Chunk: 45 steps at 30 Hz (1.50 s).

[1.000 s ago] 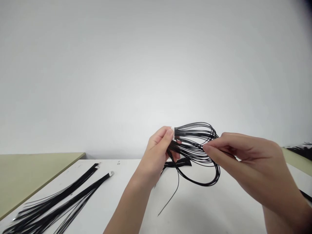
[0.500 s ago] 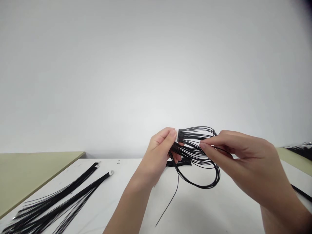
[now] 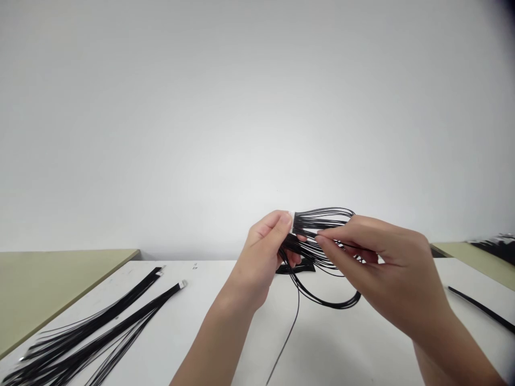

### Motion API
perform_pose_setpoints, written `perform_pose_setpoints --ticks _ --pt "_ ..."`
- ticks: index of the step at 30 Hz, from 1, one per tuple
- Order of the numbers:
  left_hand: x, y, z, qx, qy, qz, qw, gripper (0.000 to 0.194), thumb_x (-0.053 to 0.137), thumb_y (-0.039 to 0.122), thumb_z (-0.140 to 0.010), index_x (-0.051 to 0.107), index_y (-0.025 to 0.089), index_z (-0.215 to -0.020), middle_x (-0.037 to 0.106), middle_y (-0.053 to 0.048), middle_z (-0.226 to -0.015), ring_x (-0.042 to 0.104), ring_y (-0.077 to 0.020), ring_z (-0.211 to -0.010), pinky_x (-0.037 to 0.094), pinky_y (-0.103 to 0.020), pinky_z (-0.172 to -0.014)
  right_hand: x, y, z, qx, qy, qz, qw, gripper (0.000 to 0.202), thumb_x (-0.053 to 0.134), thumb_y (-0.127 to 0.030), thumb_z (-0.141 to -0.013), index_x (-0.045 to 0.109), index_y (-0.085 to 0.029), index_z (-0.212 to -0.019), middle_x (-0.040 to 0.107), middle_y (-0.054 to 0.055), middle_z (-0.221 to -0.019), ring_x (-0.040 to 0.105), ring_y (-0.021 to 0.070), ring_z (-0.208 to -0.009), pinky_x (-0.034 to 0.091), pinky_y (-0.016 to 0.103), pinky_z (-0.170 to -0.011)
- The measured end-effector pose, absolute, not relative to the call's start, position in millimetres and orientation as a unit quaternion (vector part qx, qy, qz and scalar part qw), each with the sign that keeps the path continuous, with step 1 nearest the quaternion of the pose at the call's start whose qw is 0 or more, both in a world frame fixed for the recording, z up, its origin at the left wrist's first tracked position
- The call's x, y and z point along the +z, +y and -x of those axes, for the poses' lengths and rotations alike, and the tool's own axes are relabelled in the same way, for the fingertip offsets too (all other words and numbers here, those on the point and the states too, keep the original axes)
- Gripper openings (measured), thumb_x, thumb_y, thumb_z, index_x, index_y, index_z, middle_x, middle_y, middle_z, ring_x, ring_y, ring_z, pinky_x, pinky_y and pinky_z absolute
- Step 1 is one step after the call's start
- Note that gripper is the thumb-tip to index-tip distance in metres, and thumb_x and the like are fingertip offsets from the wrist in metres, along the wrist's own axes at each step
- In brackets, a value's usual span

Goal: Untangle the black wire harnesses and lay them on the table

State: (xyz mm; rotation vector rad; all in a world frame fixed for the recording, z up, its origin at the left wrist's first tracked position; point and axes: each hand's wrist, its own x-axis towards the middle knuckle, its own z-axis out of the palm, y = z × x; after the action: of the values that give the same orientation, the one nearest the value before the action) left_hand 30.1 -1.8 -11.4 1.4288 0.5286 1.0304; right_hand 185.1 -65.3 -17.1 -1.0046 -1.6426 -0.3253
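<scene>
My left hand (image 3: 263,249) is closed around a looped bundle of thin black wires (image 3: 322,257) and pinches the white connector (image 3: 293,220) they run into. The loops spread to the right of the connector, and one loose wire end hangs down toward the table. Close to the connector, my right hand (image 3: 378,262) pinches a single black wire (image 3: 311,234) between thumb and forefinger. That wire passes back under the right palm. Part of the loops is hidden behind the right hand.
Two bundles of black wires (image 3: 104,332) with white connectors lie on the white table (image 3: 193,321) at left. Another black bundle (image 3: 300,267) lies behind the left hand. A black strand (image 3: 480,308) and a dark pile (image 3: 497,249) are at right. Greenish boards (image 3: 60,289) flank the table.
My right hand has moved left, bringing the pinched wire closer to the connector. My left hand stays nearly where it was, still gripping the bundle.
</scene>
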Motion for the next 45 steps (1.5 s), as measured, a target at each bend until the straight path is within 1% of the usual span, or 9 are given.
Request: perform_pose_setpoints --ticks 9,13,16,18,21,25,30,37,45 --pt "-13 -1 -31 0.462 0.209 -0.592 0.627 0.03 0.052 0.042 -0.091 0.054 0.017 -0.075 0.057 0.001 -0.076 0.048 -0.006 -0.058 0.041 -0.018 -0.054 -19 -60 -183 -0.149 -0.696 0.418 0.564 0.01 0.065 -0.011 -0.08 0.067 -0.019 -0.074 0.051 -0.004 -0.056 0.04 0.0066 -0.051 0.034 0.021 -0.045" --pt "-12 1 -29 0.53 0.191 -0.528 0.635 0.025 0.054 0.037 -0.091 0.056 0.016 -0.078 0.057 0.0 -0.076 0.05 -0.006 -0.057 0.043 -0.018 -0.053 -21 -56 -191 -0.116 -0.605 0.433 0.659 0.014 0.063 -0.024 -0.085 0.069 -0.024 -0.097 0.062 0.002 -0.081 0.055 0.0117 -0.07 0.048 0.023 -0.058" --pt "-11 4 -28 0.604 0.163 -0.443 0.642 0.02 0.056 0.032 -0.09 0.057 0.015 -0.079 0.057 0.0 -0.077 0.052 -0.0067 -0.057 0.045 -0.019 -0.053 -22 -52 -198 0.004 -0.528 0.456 0.716 0.021 0.054 -0.035 -0.091 0.064 -0.026 -0.106 0.063 0.005 -0.101 0.06 0.0161 -0.085 0.054 0.027 -0.065" --pt "-10 6 -29 0.636 0.146 -0.402 0.643 0.019 0.056 0.029 -0.091 0.057 0.014 -0.079 0.057 -0.001 -0.077 0.052 -0.0074 -0.056 0.045 -0.019 -0.052 -23 -52 -201 0.145 -0.547 0.474 0.675 0.025 0.051 -0.041 -0.092 0.059 -0.026 -0.111 0.064 0.006 -0.104 0.062 0.0178 -0.088 0.056 0.029 -0.067" --pt "-8 7 -30 0.657 0.135 -0.366 0.645 0.018 0.053 0.025 -0.092 0.057 0.013 -0.079 0.056 -0.002 -0.077 0.052 -0.0075 -0.055 0.045 -0.019 -0.05 -27 -54 -198 0.336 -0.618 0.473 0.53 0.035 0.052 -0.044 -0.091 0.05 -0.027 -0.121 0.066 0.006 -0.101 0.062 0.0202 -0.094 0.054 0.035 -0.076" --pt "-7 8 -32 0.67 0.137 -0.34 0.645 0.018 0.052 0.024 -0.092 0.057 0.012 -0.08 0.056 -0.003 -0.078 0.051 -0.0072 -0.057 0.047 -0.019 -0.052 -30 -58 -192 0.426 -0.674 0.455 0.397 0.039 0.056 -0.041 -0.09 0.044 -0.029 -0.126 0.065 0.0 -0.081 0.062 0.0167 -0.081 0.05 0.034 -0.076" --pt "-9 9 -32 0.682 0.128 -0.36 0.623 0.017 0.056 0.023 -0.09 0.058 0.011 -0.078 0.056 -0.003 -0.077 0.053 -0.0076 -0.061 0.049 -0.019 -0.055 -21 -64 -201 0.403 -0.637 0.437 0.49 0.023 0.055 -0.037 -0.092 0.054 -0.026 -0.112 0.052 -0.005 -0.06 0.049 0.009 -0.056 0.044 0.024 -0.059" --pt "-12 10 -31 0.683 0.13 -0.391 0.603 0.018 0.061 0.027 -0.087 0.058 0.013 -0.076 0.056 -0.001 -0.073 0.056 -0.008 -0.06 0.052 -0.021 -0.06 -13 -73 -222 0.413 -0.565 0.341 0.628 0.014 0.059 -0.034 -0.087 0.067 -0.022 -0.084 0.05 -0.002 -0.06 0.045 0.008 -0.049 0.051 0.028 -0.059" --pt "-14 11 -33 0.684 0.162 -0.415 0.577 0.022 0.063 0.033 -0.085 0.056 0.014 -0.077 0.056 -0.001 -0.073 0.056 -0.0096 -0.06 0.05 -0.021 -0.059 -13 -72 -221 0.332 -0.573 0.284 0.693 0.015 0.062 -0.036 -0.084 0.073 -0.029 -0.09 0.058 0.001 -0.065 0.051 0.0119 -0.051 0.053 0.032 -0.055"
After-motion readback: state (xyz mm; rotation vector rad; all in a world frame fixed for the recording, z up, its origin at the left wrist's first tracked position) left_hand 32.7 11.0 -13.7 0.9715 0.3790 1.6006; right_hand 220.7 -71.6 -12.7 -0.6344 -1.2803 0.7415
